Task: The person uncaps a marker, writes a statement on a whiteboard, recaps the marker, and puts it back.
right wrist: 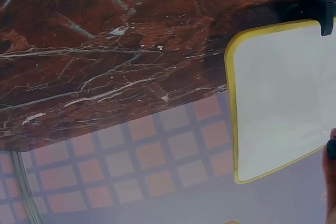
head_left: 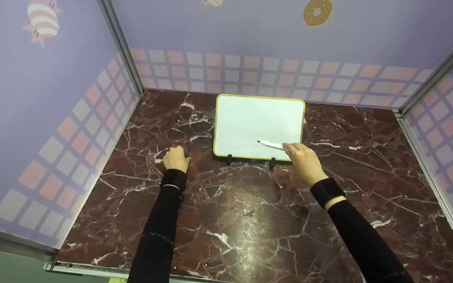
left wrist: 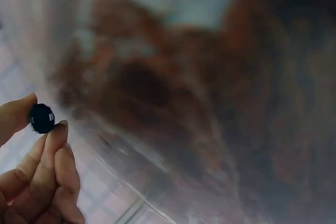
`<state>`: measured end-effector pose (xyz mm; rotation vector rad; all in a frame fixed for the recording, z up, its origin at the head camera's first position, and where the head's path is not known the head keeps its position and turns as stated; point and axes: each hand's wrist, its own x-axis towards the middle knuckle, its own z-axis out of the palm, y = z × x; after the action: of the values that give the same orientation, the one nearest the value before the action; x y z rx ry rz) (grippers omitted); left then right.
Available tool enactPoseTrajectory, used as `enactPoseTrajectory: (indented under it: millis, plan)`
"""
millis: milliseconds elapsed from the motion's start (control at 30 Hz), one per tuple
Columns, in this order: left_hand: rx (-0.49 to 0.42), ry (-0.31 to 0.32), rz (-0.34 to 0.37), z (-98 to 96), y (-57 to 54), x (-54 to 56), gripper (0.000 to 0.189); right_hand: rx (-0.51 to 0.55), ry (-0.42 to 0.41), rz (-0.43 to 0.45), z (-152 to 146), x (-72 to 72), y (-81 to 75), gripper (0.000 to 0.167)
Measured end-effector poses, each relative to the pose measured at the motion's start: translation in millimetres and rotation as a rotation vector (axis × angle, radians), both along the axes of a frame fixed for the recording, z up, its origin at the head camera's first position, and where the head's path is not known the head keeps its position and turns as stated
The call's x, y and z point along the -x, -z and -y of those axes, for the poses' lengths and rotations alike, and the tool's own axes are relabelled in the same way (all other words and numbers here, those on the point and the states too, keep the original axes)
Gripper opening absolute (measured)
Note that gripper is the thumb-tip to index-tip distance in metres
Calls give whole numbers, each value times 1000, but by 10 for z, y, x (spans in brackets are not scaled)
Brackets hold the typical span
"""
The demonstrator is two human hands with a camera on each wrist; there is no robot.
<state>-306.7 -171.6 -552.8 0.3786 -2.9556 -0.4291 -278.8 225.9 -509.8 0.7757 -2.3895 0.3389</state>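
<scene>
A whiteboard [head_left: 258,125] with a yellow rim leans upright on two black feet [head_left: 229,159] near the back wall, its face blank. My right hand [head_left: 304,159] grips a white marker [head_left: 270,145]. The marker's dark tip points left, in front of the board's lower part; whether it touches the surface I cannot tell. My left hand [head_left: 176,158] is low over the tabletop, left of the board. In the left wrist view its thumb and finger pinch a small black marker cap [left wrist: 42,118]. At the right wrist view's edge, only a sliver of the right hand [right wrist: 331,182] shows.
The tabletop [head_left: 246,236] is dark red marble with white veins. Purple panels with pink and white squares enclose it at the back [head_left: 242,67], left [head_left: 73,129] and right [head_left: 452,125]. Metal posts [head_left: 124,47] stand at the corners.
</scene>
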Motion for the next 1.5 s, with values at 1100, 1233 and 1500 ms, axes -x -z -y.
enactPoseTrajectory:
  millis: [1100, 1233, 1500]
  plan:
    - [100, 758, -503, -626, -872, -281, 62, -54, -53, -46, 53, 71, -123, 20]
    - [48, 887, -514, -864, -782, -360, 58, -83, -89, -74, 137, 63, -149, 19]
    - [-11, 852, -490, -1213, -580, -473, 44, -126, -201, -149, 309, 8, -171, 23]
